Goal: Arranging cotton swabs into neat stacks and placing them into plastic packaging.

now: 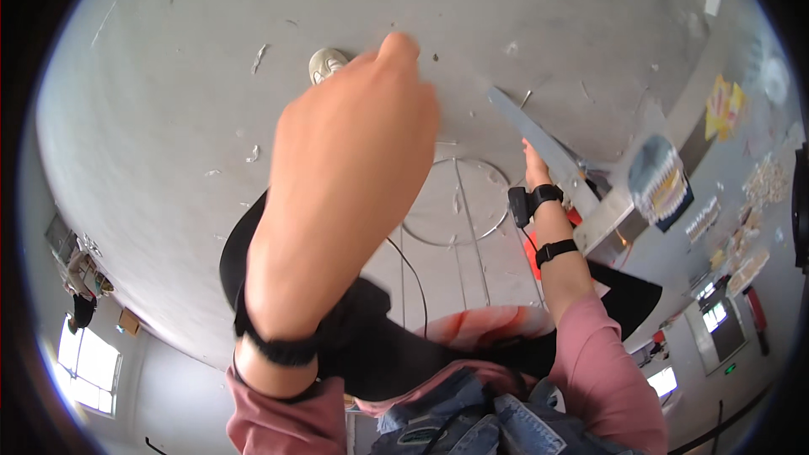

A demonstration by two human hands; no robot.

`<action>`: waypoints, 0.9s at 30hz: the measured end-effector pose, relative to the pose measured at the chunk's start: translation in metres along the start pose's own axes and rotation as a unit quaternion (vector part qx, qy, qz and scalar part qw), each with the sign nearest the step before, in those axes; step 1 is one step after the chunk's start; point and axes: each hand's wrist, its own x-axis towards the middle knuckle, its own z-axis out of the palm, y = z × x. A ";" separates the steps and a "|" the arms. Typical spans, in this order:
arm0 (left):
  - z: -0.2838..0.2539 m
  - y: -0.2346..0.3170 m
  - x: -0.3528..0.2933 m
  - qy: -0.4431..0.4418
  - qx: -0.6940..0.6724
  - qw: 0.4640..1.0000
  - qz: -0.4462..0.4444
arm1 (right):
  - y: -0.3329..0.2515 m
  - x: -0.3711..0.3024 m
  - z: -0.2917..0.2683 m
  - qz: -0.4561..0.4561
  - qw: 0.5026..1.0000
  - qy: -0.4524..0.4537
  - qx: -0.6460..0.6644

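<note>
Bar (539,136), flat and grey, reaches slantwise past the right hand (536,166), which is just beside it; I cannot tell whether these fingers hold it. To the right of the bar, a bluish container (650,157) has many pale, thin pieces (661,190) inside. Left of the bar, the blurred left hand (361,122) has fingers folded narrow; their content I cannot tell.

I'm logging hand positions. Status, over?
Left hand raised, blurred, grip unclear. Right hand beside grey bar, contact unclear. Left hand partly hides shoe.
</note>
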 end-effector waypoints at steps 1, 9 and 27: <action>-0.006 -0.003 -0.005 -0.028 0.015 0.999 -0.035 | -0.001 0.005 0.011 -0.101 0.995 0.009 -0.007; -0.002 0.021 -0.007 -0.126 0.071 0.987 -0.065 | -0.022 0.096 0.039 -0.200 0.942 0.154 -0.221; 0.013 0.031 -0.004 -0.192 0.083 0.977 -0.038 | 0.014 -0.063 0.096 -0.393 0.830 -0.190 -0.346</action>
